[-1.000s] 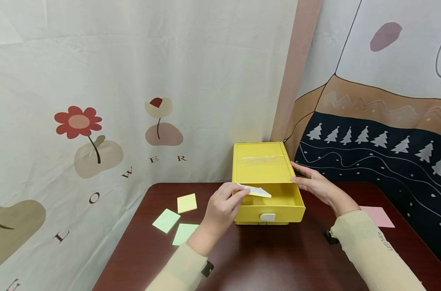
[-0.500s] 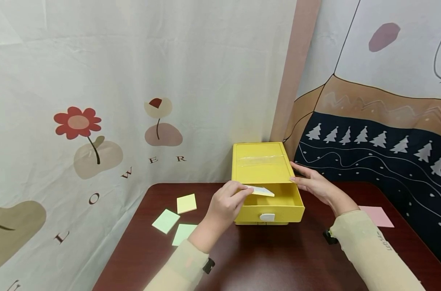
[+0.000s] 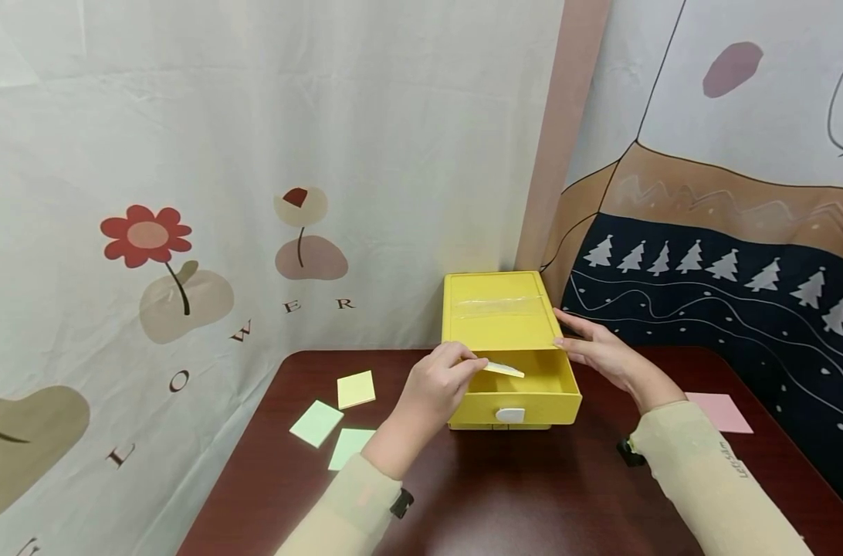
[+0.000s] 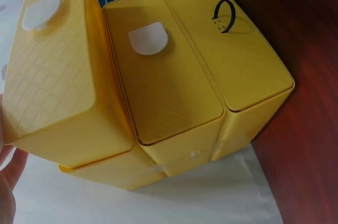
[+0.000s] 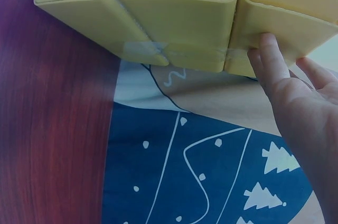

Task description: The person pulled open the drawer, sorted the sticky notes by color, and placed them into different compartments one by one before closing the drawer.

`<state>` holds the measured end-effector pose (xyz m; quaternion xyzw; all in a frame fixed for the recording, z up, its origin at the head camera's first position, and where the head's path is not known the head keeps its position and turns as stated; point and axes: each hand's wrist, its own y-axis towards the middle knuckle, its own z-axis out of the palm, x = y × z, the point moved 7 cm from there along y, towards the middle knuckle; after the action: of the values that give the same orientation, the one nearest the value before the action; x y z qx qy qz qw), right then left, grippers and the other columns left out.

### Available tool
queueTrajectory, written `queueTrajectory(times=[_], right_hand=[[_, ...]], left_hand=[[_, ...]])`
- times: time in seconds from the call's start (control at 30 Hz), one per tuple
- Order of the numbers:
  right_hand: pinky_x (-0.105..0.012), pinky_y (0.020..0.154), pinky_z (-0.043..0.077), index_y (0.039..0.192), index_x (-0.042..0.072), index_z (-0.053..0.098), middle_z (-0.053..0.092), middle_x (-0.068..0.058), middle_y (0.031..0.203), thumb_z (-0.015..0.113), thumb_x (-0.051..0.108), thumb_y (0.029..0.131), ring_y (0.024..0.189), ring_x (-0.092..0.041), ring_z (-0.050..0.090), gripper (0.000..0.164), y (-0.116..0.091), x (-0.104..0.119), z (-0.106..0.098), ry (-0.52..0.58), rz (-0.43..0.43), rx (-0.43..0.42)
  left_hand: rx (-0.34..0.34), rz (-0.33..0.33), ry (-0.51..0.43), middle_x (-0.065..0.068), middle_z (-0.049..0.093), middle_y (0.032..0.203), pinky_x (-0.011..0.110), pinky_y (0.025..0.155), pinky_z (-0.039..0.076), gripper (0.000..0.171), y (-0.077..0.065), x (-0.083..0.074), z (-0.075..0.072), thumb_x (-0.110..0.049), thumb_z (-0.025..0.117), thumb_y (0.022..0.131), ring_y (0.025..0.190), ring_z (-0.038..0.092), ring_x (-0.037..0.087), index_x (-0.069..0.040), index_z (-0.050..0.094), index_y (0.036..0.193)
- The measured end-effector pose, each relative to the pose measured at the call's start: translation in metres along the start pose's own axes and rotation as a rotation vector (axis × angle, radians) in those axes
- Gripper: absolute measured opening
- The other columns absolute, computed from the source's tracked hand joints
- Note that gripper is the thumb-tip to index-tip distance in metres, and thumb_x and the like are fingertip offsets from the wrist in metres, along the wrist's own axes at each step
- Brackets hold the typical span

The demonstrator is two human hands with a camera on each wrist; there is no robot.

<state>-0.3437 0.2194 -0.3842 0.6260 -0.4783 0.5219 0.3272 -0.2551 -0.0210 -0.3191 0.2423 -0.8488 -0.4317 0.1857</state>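
A yellow drawer unit stands at the back of the table, its top drawer pulled out. Over that drawer's opening, my left hand pinches a thin pale sticky note pad with a yellowish edge, tilted down to the right. My right hand lies along the unit's right side with fingers extended; in the right wrist view, the fingertips touch the yellow wall. The left wrist view shows white tabs on the upper two drawers and a black loop on the bottom one.
Left of the unit lie a yellow sticky note pad and two green pads. A pink pad lies near the right edge, beside the right sleeve. Printed cloth hangs right behind the dark red table.
My left hand has shifted slightly right with the pad, which shows less of its face now. The right hand keeps its place against the unit.
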Motion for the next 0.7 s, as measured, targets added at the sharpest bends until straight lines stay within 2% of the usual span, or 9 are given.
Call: queueTrajectory(times=[0.17,0.27,0.4,0.53,0.63,0.7], right_hand=[[-0.048,0.108,0.032,0.153,0.015,0.011,0.007,-0.017,0.158,0.059,0.033,0.093,0.128,-0.029,0.045,0.078,0.001,0.000,0.000,-0.005,0.003,0.001],[-0.048,0.108,0.032,0.153,0.015,0.011,0.007,-0.017,0.158,0.058,0.032,0.093,0.130,-0.032,0.043,0.078,0.002,-0.001,0.001,-0.004,0.002,0.001],[-0.049,0.108,0.031,0.153,0.016,0.012,0.007,-0.016,0.158,0.059,0.033,0.093,0.133,-0.035,0.039,0.079,0.002,-0.002,0.000,0.002,0.011,-0.006],[-0.048,0.108,0.032,0.153,0.016,0.011,0.006,-0.016,0.158,0.059,0.033,0.093,0.134,-0.036,0.038,0.079,0.002,-0.002,0.000,-0.003,0.014,-0.010],[-0.046,0.107,0.034,0.153,0.016,0.011,0.006,-0.017,0.158,0.059,0.034,0.092,0.133,-0.037,0.039,0.080,0.002,-0.002,0.001,-0.013,0.012,-0.012],[-0.046,0.107,0.034,0.153,0.017,0.012,0.007,-0.016,0.158,0.060,0.035,0.092,0.133,-0.037,0.039,0.080,0.002,-0.003,0.001,-0.011,0.015,-0.017]], left_hand=[[0.037,-0.021,0.024,-0.002,0.056,0.077,0.015,0.060,0.047,0.005,0.002,0.000,0.003,-0.008,0.071,0.083,0.070,0.054,0.011,-0.012,0.073,0.079],[0.060,-0.042,0.044,-0.003,0.053,0.074,0.014,0.056,0.045,0.012,0.003,0.001,0.004,-0.013,0.071,0.084,0.067,0.052,0.010,-0.013,0.070,0.072],[0.124,-0.085,0.054,-0.004,0.050,0.072,0.015,0.053,0.041,0.019,0.005,0.003,0.007,-0.017,0.069,0.086,0.064,0.046,0.009,-0.013,0.067,0.068],[0.218,-0.112,0.065,-0.004,0.049,0.072,0.015,0.053,0.041,0.016,0.007,0.003,0.010,-0.019,0.069,0.087,0.063,0.045,0.007,-0.013,0.069,0.072],[0.293,-0.112,0.090,-0.005,0.053,0.075,0.013,0.055,0.044,0.007,0.008,0.003,0.013,-0.018,0.070,0.085,0.066,0.050,0.006,-0.016,0.075,0.080],[0.339,-0.107,0.097,-0.005,0.055,0.079,0.013,0.057,0.046,0.007,0.009,0.003,0.015,-0.015,0.071,0.084,0.071,0.054,0.006,-0.019,0.076,0.086]])
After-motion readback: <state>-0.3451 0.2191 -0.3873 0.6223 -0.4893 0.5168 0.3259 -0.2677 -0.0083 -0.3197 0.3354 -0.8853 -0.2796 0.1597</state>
